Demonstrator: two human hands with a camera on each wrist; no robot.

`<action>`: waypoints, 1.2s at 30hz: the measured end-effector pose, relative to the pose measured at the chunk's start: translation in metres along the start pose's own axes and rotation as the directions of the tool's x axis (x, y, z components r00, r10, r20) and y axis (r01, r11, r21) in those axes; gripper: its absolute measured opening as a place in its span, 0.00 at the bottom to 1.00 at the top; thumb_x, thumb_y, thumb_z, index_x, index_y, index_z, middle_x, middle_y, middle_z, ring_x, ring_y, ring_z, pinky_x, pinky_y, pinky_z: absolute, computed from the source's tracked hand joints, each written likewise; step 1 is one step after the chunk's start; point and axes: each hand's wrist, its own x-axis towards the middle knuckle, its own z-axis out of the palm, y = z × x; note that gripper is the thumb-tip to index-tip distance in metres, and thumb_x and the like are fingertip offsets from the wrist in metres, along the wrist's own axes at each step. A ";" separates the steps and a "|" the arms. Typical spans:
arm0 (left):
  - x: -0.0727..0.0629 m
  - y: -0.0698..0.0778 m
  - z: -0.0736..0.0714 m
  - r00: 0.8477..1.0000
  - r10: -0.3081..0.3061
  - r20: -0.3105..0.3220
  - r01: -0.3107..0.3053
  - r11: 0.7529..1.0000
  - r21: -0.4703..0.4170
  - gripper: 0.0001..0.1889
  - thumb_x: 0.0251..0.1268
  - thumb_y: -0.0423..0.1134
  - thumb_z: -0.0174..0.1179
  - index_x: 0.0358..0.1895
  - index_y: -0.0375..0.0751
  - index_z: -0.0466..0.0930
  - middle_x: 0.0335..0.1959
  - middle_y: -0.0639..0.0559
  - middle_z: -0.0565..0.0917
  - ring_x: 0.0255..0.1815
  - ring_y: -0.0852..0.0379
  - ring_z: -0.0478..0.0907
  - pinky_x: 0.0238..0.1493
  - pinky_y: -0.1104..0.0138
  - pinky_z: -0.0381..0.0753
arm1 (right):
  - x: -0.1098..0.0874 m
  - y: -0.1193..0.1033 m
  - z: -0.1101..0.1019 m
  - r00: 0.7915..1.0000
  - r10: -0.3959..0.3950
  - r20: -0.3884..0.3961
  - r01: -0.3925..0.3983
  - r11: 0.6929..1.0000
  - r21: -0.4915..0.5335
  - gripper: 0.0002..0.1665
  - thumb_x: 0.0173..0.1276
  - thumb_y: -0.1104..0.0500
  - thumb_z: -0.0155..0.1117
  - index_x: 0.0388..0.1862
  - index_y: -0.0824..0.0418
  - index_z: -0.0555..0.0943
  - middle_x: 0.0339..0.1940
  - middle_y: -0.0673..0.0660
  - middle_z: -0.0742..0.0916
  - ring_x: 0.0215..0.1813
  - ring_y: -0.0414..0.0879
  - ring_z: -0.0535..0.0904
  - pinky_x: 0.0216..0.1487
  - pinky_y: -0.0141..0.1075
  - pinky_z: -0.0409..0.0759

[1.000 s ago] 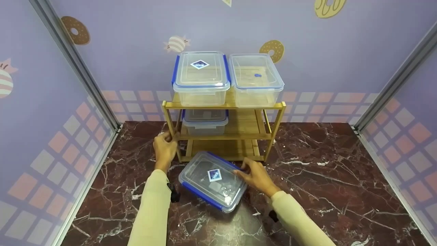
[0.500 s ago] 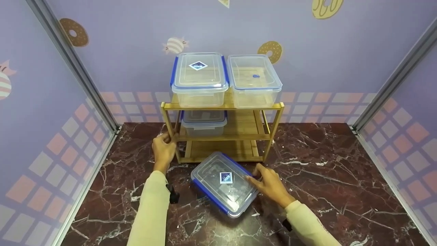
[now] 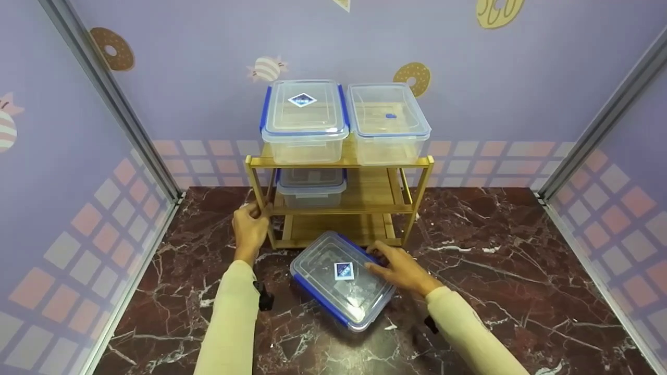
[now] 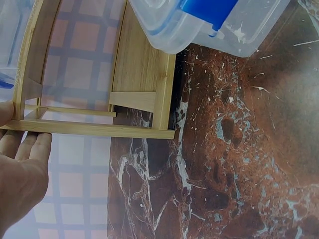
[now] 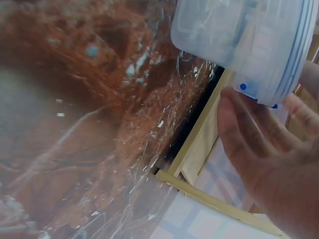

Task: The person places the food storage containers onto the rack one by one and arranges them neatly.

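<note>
My left hand (image 3: 250, 226) grips the left post of a wooden shelf rack (image 3: 341, 209); in the left wrist view the thumb and fingers (image 4: 39, 147) lie on opposite sides of the wood. A clear lidded food container (image 3: 318, 260) with blue side latches and a diamond-patterned label stands turned at an angle on the marble-look surface, before the rack. My right hand (image 3: 398, 265) is at its right side, thumb on the lid's edge and fingers along the latch side. From the right wrist view, the fingers (image 5: 232, 119) come right up to the latch flap.
Two similar containers stand on the rack's top shelf, a latched one (image 3: 306, 120) at left and another one (image 3: 391, 125) at right. A third container (image 3: 312, 195) sits at left on the middle shelf. Patterned walls (image 3: 208, 62) enclose the back and sides.
The front container has shifted right with my right hand, then stayed put while that hand slid back left along its edge. My left hand keeps its hold on the rack.
</note>
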 end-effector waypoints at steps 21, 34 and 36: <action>0.001 -0.002 0.000 1.000 0.004 -0.011 -0.004 1.000 0.009 0.09 0.67 0.38 0.67 0.45 0.37 0.90 0.38 0.42 0.90 0.44 0.46 0.84 0.55 0.55 0.77 | 0.009 0.010 -0.012 0.970 0.027 0.240 -0.062 0.988 0.140 0.23 0.78 0.51 0.59 0.69 0.48 0.73 0.64 0.59 0.78 0.60 0.55 0.77 0.61 0.56 0.76; 0.000 -0.001 0.001 1.000 0.003 0.012 -0.003 1.000 -0.016 0.11 0.69 0.37 0.65 0.50 0.36 0.88 0.44 0.40 0.89 0.49 0.46 0.85 0.54 0.55 0.80 | -0.013 0.021 -0.020 0.981 -0.046 0.191 0.024 0.993 0.115 0.25 0.78 0.53 0.58 0.71 0.54 0.72 0.67 0.61 0.78 0.57 0.60 0.79 0.58 0.59 0.76; 0.000 -0.001 0.000 1.000 0.007 0.005 -0.007 1.000 -0.012 0.11 0.69 0.37 0.65 0.48 0.36 0.89 0.42 0.40 0.89 0.46 0.46 0.85 0.52 0.56 0.80 | -0.017 0.022 -0.022 0.983 -0.041 0.178 0.021 0.993 0.112 0.25 0.78 0.52 0.59 0.71 0.54 0.72 0.67 0.62 0.78 0.58 0.60 0.79 0.59 0.60 0.75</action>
